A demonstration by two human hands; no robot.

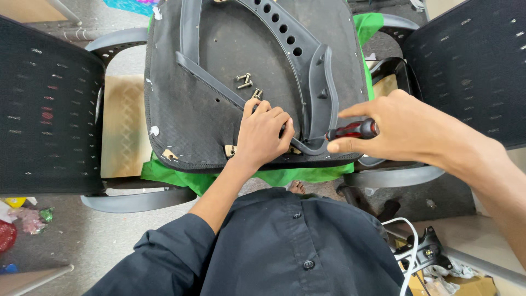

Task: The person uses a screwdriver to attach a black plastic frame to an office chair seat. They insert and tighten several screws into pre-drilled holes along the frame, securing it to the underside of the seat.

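An upturned black chair seat (219, 66) lies in front of me, its underside up, with a black plastic frame (320, 93) with holes fixed across it. My left hand (263, 134) presses flat on the seat near its front edge, beside the frame's corner. My right hand (394, 129) grips a red-and-black screwdriver (353, 130), its tip pointing left toward the frame corner; the tip itself is hidden behind my left hand. Three loose screws (245, 82) rest on the seat just beyond my left hand.
The seat rests on a green cloth (285, 176). Black mesh chair backs stand at left (49, 109) and right (471, 66), with grey armrests (139, 200) near them. A white cable (408, 257) and a black part (424, 249) lie on the floor at lower right.
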